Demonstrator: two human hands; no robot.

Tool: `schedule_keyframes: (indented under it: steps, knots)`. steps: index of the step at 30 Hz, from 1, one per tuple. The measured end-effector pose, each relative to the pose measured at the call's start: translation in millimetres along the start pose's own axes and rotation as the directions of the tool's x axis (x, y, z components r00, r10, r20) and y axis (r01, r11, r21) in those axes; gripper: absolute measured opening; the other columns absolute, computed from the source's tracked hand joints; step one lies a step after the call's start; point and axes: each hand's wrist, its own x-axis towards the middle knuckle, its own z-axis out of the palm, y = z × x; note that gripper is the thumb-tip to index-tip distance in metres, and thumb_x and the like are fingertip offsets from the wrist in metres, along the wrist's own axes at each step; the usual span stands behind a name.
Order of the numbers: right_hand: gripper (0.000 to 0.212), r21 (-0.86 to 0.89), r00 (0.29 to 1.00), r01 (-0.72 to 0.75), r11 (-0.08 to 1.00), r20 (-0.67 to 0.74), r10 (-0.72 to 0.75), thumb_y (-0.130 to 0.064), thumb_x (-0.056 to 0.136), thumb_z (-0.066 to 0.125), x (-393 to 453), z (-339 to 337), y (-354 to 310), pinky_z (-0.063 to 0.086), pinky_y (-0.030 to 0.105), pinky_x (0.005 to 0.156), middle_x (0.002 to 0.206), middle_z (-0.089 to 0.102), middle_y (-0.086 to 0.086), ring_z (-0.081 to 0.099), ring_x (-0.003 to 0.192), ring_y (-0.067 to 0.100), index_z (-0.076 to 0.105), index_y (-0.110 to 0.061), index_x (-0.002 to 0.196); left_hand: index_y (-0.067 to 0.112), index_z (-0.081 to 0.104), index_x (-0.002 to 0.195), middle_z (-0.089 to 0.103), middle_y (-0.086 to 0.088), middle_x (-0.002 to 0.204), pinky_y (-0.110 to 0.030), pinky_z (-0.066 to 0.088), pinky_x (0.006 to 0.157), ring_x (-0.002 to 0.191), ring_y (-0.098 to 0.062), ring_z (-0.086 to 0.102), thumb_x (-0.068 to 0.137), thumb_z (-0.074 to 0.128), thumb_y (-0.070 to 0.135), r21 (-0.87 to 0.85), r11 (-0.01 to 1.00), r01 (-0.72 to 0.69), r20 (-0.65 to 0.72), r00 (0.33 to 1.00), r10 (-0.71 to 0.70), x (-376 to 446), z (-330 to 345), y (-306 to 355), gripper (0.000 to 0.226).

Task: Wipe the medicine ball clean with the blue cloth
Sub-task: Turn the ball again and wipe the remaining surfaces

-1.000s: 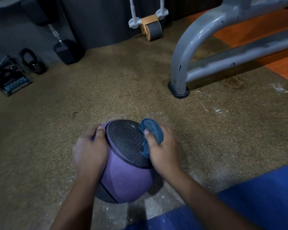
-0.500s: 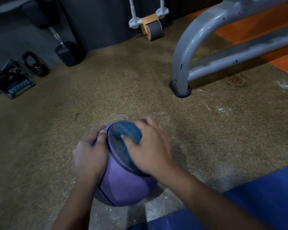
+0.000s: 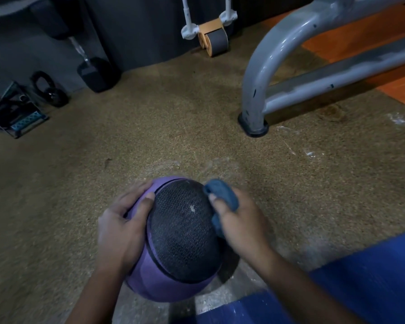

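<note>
In the head view, the purple medicine ball [image 3: 173, 272] sits on the speckled brown floor [image 3: 173, 118] in the lower centre of the frame, its black textured panel [image 3: 182, 232] turned up toward the camera, with a small pale speck near the panel's middle. The left hand [image 3: 122, 228] rests against the ball's left side, fingers spread over the purple surface and the thumb lying along the panel's edge. The right hand [image 3: 241, 220] is at the ball's upper right edge, fingers curled round the bunched blue cloth [image 3: 222, 202], which touches the rim of the black panel. A blue mat [image 3: 365, 277] fills the lower right corner. A grey metal frame [image 3: 262, 73] stands on the floor in the upper right, with orange flooring behind it. An ab roller [image 3: 215, 39] leans at the top centre, and a dumbbell [image 3: 96, 73] and a kettlebell [image 3: 49, 90] lie in the upper left.
</note>
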Motion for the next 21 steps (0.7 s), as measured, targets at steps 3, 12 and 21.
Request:
schedule_keyframes:
  steps: [3, 12, 21]
  knots:
    - [0.046, -0.365, 0.926, 0.377, 0.851, 0.169, -0.338, -0.059, 0.08, 0.05, -4.2, 16.2, -40.4, 0.043, 0.032, 0.084, 0.114, 0.054, -0.016, 0.052, 0.099, 0.011, 0.06, -0.039, 0.121, 0.026, 0.075, 0.112, 0.069, 0.014, 0.121, -0.035, 0.037, 0.112, 0.121, 0.001, 0.056, 0.089, 0.07, 0.024, -0.043, 0.998, -0.037, 0.071, 0.997, 0.04, 3.5, -5.9, -6.8, 0.023]
    - [0.02, 0.036, 0.917, -0.322, 0.946, 0.259, 0.302, -0.043, 0.09, 0.064, 67.7, 17.9, 5.8, 0.053, 0.032, 0.075, 0.09, 0.072, 0.0, 0.068, 0.081, 0.021, 0.071, -0.024, 0.093, 0.037, 0.066, 0.122, 0.06, 0.02, 0.133, -0.025, 0.033, 0.11, 0.129, 0.002, 0.048, 0.08, 0.058, 0.055, 0.021, 0.995, -0.102, 0.141, 0.985, 0.099, -1.2, -16.7, -13.1, 0.046]
    - [0.026, 0.157, 0.913, -0.374, 0.914, 0.234, 0.334, -0.044, 0.094, 0.06, 55.2, 13.0, 12.9, 0.046, 0.024, 0.065, 0.093, 0.072, -0.001, 0.066, 0.082, 0.017, 0.07, -0.022, 0.1, 0.035, 0.049, 0.141, 0.057, -0.009, 0.14, -0.043, 0.039, 0.103, 0.129, -0.035, 0.051, 0.079, 0.037, 0.082, 0.494, 0.812, 0.311, -0.046, 0.942, -0.332, 12.3, 14.6, 35.1, 0.079]
